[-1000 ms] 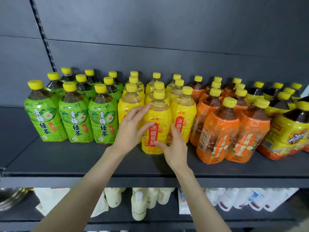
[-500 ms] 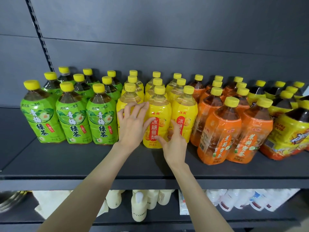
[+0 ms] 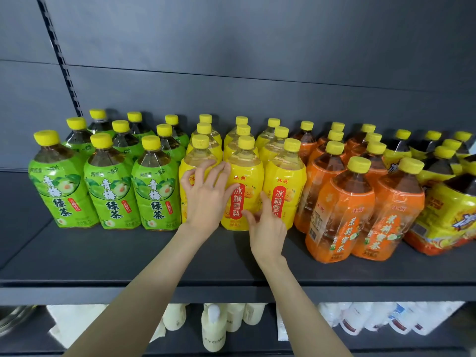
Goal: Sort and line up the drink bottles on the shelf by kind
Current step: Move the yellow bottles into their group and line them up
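Bottles with yellow caps stand on the dark shelf, grouped by kind: green-label tea at the left, yellow-label pear drink in the middle, orange-label tea to its right, and yellow-and-red-label dark tea at the far right. My left hand grips the front-left yellow bottle, fingers curled over its front and thumb reaching toward the middle one. My right hand pinches the lower right side of the front middle yellow bottle, thumb on its front and fingers in the gap beside the front-right yellow bottle.
The two front orange bottles stand further forward than the other rows. A dark back panel closes the shelf behind. Below, a lower shelf holds cream pump bottles and white packs. Bare shelf runs along the front edge.
My left hand slid left from the middle yellow bottle onto the front-left one, and its fingers curled. My right hand stayed low at the middle bottle's right side.
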The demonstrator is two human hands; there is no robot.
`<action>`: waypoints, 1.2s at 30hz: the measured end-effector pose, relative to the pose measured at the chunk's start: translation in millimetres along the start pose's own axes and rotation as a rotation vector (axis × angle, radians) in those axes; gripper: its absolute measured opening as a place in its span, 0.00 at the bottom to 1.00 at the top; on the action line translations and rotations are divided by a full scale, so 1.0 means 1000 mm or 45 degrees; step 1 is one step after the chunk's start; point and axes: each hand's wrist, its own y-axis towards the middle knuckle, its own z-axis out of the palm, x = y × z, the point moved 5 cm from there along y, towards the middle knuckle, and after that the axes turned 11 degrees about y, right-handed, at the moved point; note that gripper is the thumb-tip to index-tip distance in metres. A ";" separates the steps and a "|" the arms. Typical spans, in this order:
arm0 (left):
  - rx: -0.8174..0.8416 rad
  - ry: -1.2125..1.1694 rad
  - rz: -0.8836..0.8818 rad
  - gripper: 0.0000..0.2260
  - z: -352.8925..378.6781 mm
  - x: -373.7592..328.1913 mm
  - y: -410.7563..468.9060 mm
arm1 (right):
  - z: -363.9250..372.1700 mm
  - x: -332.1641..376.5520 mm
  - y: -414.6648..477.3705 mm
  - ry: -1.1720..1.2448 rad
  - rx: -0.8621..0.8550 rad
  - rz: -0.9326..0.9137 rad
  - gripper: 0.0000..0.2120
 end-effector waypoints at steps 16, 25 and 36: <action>0.310 -0.585 -0.680 0.38 0.012 0.014 -0.076 | -0.030 -0.016 -0.001 0.138 -0.088 0.147 0.44; 0.271 -0.559 -0.743 0.31 0.015 0.022 -0.069 | -0.032 -0.025 0.003 0.105 -0.136 0.078 0.39; 0.338 -0.568 -0.739 0.31 0.007 0.023 -0.066 | -0.036 -0.026 0.005 0.026 -0.106 0.054 0.36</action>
